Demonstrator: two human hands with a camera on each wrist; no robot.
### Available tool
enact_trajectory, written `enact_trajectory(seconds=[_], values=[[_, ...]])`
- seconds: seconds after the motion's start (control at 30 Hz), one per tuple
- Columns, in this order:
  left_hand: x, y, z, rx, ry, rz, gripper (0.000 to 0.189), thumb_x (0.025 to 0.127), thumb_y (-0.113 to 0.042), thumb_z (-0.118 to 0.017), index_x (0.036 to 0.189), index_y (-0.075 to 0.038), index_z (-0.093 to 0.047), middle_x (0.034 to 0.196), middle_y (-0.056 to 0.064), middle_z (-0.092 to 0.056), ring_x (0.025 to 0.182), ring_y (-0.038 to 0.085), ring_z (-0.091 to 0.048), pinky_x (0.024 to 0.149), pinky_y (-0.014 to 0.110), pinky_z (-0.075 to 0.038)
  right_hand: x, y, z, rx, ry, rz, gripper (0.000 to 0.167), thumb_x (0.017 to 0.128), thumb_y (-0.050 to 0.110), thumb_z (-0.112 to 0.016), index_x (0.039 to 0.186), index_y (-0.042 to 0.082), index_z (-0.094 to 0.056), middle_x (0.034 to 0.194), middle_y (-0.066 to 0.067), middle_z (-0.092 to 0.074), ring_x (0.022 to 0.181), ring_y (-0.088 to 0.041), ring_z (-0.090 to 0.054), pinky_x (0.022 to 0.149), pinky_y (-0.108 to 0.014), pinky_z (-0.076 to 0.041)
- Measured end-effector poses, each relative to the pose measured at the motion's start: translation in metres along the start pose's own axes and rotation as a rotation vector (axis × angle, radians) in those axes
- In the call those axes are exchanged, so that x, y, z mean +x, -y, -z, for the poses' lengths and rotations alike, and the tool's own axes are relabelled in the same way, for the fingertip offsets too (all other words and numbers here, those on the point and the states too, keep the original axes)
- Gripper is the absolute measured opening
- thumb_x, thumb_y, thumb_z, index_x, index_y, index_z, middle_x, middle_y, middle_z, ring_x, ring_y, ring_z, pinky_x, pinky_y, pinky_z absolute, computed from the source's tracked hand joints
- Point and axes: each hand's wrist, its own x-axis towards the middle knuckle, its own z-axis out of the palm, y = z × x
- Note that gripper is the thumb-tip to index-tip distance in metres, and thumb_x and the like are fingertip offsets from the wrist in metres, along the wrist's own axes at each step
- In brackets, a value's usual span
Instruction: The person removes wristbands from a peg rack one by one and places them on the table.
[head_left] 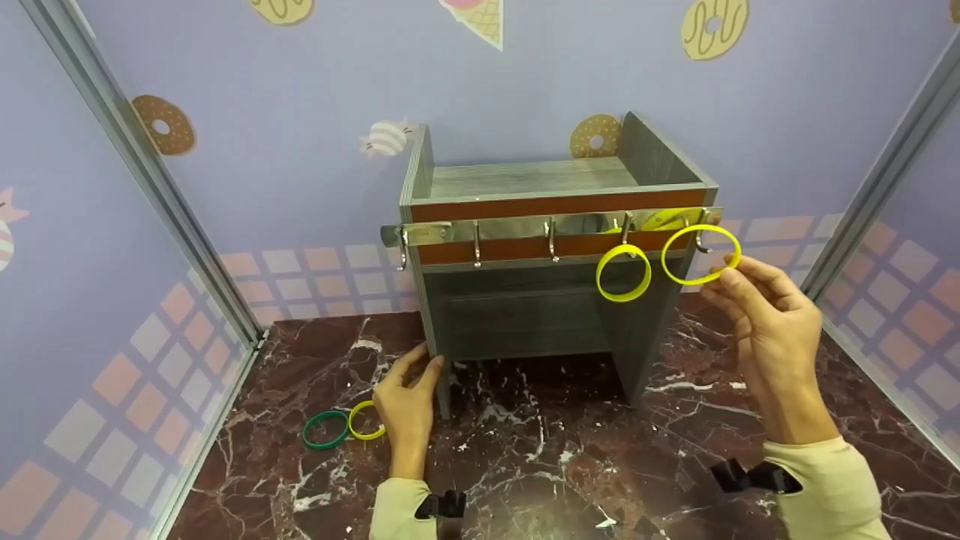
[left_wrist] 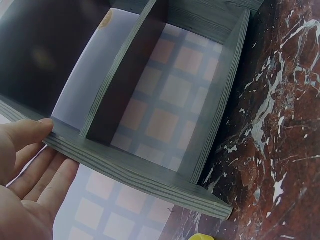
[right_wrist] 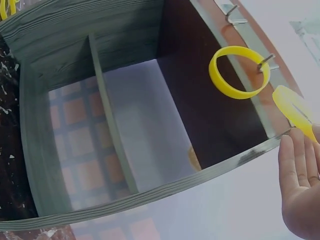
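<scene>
My right hand pinches a thin yellow ring between thumb and fingers, in front of the rightmost hook. Whether that hook passes through the ring I cannot tell. Beside it, another yellow ring hangs on the neighbouring hook of the metal hook strip. The strip runs along the front of a small grey wooden shelf. Low on the shelf's left side panel, my left hand holds the front edge, thumb inside and fingers outside in the left wrist view.
On the dark red marbled table, left of my left hand, lie a green ring and a yellow ring, partly hidden by the hand. Three hooks further left on the strip bear no rings. Patterned walls enclose the back and sides.
</scene>
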Motion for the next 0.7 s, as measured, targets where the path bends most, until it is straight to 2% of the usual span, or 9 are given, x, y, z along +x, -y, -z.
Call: enact_trajectory(seconds=[0.33,0.7], values=[[0.000,-0.001,-0.001,0.014,-0.004,0.003,0.024,0.090,-0.001,-0.085,0.113,0.002,-0.081,0.107,0.017,-0.078,0.093,0.032,-0.077,0.078,0.023,-0.063,-0.002,0.016,0.001,0.081,-0.029,0.013,0.020,0.094,-0.020,-0.066,0.114,-0.023,-0.064,0.105,-0.029,-0.070,0.082,-0.033,-0.075,0.076,-0.039,-0.065],[0.001,0.001,0.000,0.010,-0.002,0.023,0.023,0.089,-0.001,-0.086,0.112,0.001,-0.081,0.106,0.016,-0.079,0.093,0.030,-0.077,0.080,0.028,-0.064,-0.004,0.030,0.024,0.213,-0.070,-0.002,0.020,0.095,-0.024,-0.061,0.115,-0.023,-0.063,0.106,-0.031,-0.068,0.083,-0.038,-0.076,0.081,-0.043,-0.064]])
